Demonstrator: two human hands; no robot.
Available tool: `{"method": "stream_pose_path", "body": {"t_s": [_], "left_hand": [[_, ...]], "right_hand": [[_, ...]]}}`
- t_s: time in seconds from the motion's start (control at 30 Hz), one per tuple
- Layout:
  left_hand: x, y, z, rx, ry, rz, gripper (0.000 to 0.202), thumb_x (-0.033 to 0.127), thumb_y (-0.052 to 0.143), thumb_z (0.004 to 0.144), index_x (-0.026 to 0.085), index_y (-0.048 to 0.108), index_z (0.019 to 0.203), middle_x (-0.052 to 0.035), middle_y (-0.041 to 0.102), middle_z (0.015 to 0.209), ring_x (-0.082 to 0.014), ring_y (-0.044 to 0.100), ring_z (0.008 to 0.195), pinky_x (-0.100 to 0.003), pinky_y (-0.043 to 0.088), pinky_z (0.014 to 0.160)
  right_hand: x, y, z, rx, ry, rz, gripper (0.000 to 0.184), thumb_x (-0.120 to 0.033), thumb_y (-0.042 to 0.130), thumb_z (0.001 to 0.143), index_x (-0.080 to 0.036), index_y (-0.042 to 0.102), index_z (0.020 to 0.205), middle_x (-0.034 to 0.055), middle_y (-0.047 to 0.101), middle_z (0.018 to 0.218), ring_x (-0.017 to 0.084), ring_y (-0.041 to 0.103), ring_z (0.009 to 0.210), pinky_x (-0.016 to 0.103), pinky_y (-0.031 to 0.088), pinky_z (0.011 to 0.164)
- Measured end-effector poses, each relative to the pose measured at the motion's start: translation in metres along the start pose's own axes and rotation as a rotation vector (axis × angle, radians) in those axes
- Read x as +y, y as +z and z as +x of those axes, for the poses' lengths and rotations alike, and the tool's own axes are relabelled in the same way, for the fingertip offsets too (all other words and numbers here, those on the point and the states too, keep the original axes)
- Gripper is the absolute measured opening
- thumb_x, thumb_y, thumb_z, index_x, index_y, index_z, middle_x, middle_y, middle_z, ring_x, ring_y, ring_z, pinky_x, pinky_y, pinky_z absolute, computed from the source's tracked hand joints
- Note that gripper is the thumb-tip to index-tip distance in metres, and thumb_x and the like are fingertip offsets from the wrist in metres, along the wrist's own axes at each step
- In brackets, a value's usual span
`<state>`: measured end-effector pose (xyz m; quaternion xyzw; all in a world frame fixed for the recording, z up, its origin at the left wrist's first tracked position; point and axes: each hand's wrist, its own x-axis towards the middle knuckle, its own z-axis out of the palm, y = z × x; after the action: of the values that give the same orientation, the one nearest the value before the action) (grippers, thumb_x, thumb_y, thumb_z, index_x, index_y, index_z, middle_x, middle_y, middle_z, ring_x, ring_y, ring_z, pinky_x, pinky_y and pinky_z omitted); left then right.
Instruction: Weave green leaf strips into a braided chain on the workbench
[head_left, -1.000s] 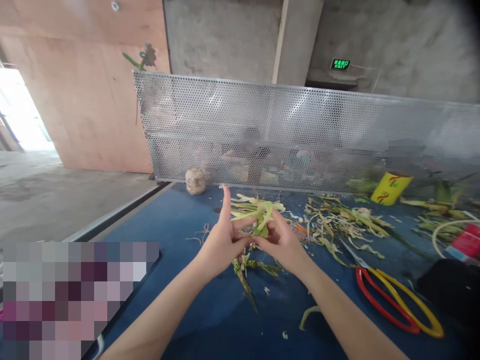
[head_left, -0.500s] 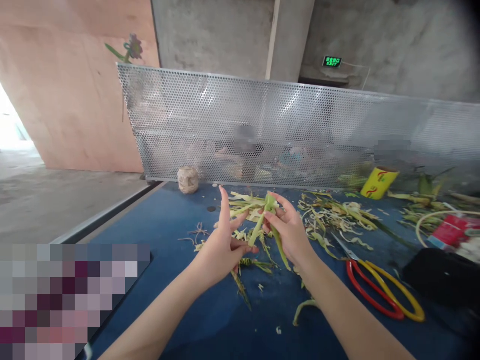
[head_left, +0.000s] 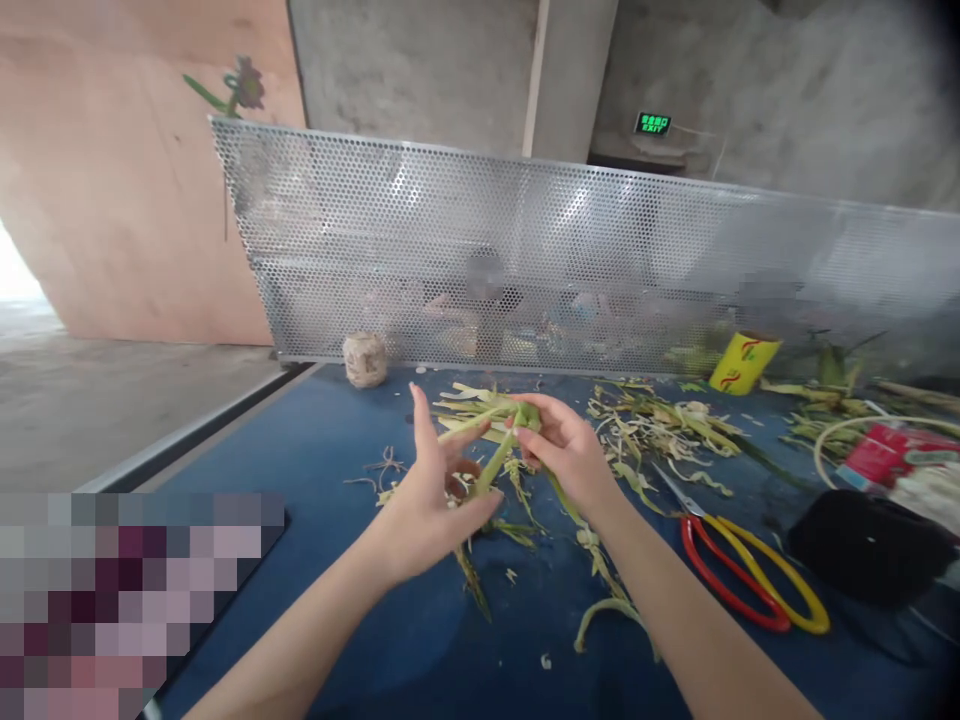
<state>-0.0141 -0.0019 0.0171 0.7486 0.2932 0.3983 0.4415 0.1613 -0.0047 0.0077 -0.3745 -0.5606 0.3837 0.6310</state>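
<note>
Pale green leaf strips, folded into a small knot (head_left: 527, 416), are pinched between the thumb and fingers of my right hand (head_left: 566, 450). One strip (head_left: 495, 462) slants down from the knot to my left hand (head_left: 431, 500), passing behind its thumb. That hand has its fingers spread, index pointing up and thumb stretched out; whether the strip touches its fingers is hidden. Another strip reaches left from the knot, past the left fingertips. Under my hands lie loose pale strips (head_left: 469, 393) and a darker green bundle (head_left: 514, 533).
Scissors (head_left: 739, 560) with red and yellow handles lie at right, beside a black object (head_left: 870, 545) and a red packet (head_left: 885, 455). Shredded strips (head_left: 667, 420) and a yellow roll (head_left: 745, 362) sit farther back. A twine ball (head_left: 365, 359) stands before the perforated metal screen (head_left: 420, 240).
My left thumb has straightened and its pinch on the strip's lower end has loosened. The right hand still grips the knot. The whole view has shifted slightly.
</note>
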Motion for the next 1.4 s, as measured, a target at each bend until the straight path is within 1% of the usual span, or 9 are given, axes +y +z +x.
{"method": "stream_pose_path", "body": {"t_s": [0.13,0.23,0.57,0.73,0.9,1.0,1.1,1.2,1.4], "left_hand": [[0.003,0.0,0.004,0.33,0.045,-0.016,0.108,0.025,0.059,0.076,0.03,-0.035,0.128,-0.0139,0.049,0.125,-0.0124,0.057,0.071,-0.025,0.05,0.056],[0.005,0.002,0.003,0.434,0.122,0.027,0.102,0.024,0.056,0.078,0.028,-0.032,0.13,-0.0117,0.057,0.116,-0.0123,0.057,0.07,-0.024,0.049,0.055],[0.005,0.01,-0.004,0.356,0.06,0.184,0.099,0.025,0.053,0.08,0.016,-0.031,0.131,-0.0084,0.067,0.093,-0.0151,0.058,0.059,-0.03,0.051,0.062],[0.014,0.014,-0.003,0.412,0.071,0.107,0.091,0.022,0.048,0.084,0.018,-0.028,0.133,-0.0146,0.064,0.105,-0.0161,0.063,0.07,-0.033,0.052,0.072],[0.017,0.013,-0.002,0.448,0.07,-0.019,0.089,0.025,0.048,0.084,0.03,-0.026,0.133,-0.013,0.063,0.107,-0.0045,0.041,0.033,-0.02,0.041,0.035],[0.015,0.011,-0.002,0.454,0.139,-0.045,0.09,0.025,0.047,0.084,0.03,-0.028,0.132,-0.0123,0.064,0.107,-0.0032,0.036,0.03,-0.019,0.034,0.031],[0.012,0.013,-0.002,0.405,0.145,-0.051,0.087,0.024,0.045,0.085,0.03,-0.027,0.133,-0.0131,0.063,0.109,-0.0031,0.035,0.029,-0.019,0.034,0.03],[0.011,0.017,-0.002,0.367,0.135,-0.059,0.088,0.024,0.047,0.083,0.03,-0.025,0.134,-0.0132,0.064,0.109,-0.0031,0.034,0.029,-0.019,0.035,0.03],[0.017,0.024,-0.003,0.409,0.126,-0.102,0.089,0.021,0.046,0.083,0.03,-0.027,0.132,-0.01,0.066,0.105,-0.0033,0.035,0.03,-0.017,0.032,0.027]], "right_hand": [[-0.002,0.006,-0.007,-0.089,0.029,-0.213,0.03,-0.03,0.059,0.076,-0.026,0.054,0.106,0.0023,0.062,0.089,0.014,0.055,0.07,0.025,0.044,0.056],[-0.003,0.015,-0.013,-0.123,-0.016,-0.36,0.029,-0.029,0.057,0.077,-0.026,0.055,0.106,0.0027,0.061,0.087,0.014,0.055,0.067,0.028,0.045,0.057],[0.008,0.031,-0.021,-0.083,-0.162,-0.503,0.035,-0.02,0.055,0.076,-0.026,0.048,0.11,0.0046,0.059,0.098,0.019,0.058,0.081,0.035,0.048,0.07],[0.003,0.041,-0.027,-0.107,-0.198,-0.497,0.033,-0.018,0.055,0.074,-0.025,0.05,0.106,0.005,0.058,0.098,0.019,0.055,0.082,0.033,0.047,0.069],[0.001,0.05,-0.026,-0.037,0.056,0.02,0.037,-0.026,0.057,0.074,-0.028,0.036,0.105,0.0034,0.054,0.103,0.012,0.055,0.059,0.025,0.044,0.045],[0.004,0.046,-0.019,0.063,0.316,0.252,0.035,-0.042,0.059,0.072,-0.025,0.033,0.089,-0.0012,0.058,0.079,0.011,0.053,0.044,0.022,0.037,0.036],[0.004,0.041,-0.016,-0.174,0.547,0.27,0.041,-0.06,0.046,0.075,-0.02,0.042,0.078,-0.0021,0.056,0.055,0.011,0.049,0.035,0.02,0.029,0.033],[0.003,0.041,-0.017,-0.309,0.545,0.29,0.044,-0.061,0.048,0.074,-0.017,0.05,0.068,-0.0012,0.055,0.047,0.009,0.045,0.033,0.019,0.027,0.033],[0.005,0.045,-0.018,-0.067,0.378,0.236,0.026,-0.044,0.06,0.071,-0.019,0.055,0.073,-0.0046,0.054,0.044,0.007,0.042,0.033,0.017,0.025,0.032]]}}
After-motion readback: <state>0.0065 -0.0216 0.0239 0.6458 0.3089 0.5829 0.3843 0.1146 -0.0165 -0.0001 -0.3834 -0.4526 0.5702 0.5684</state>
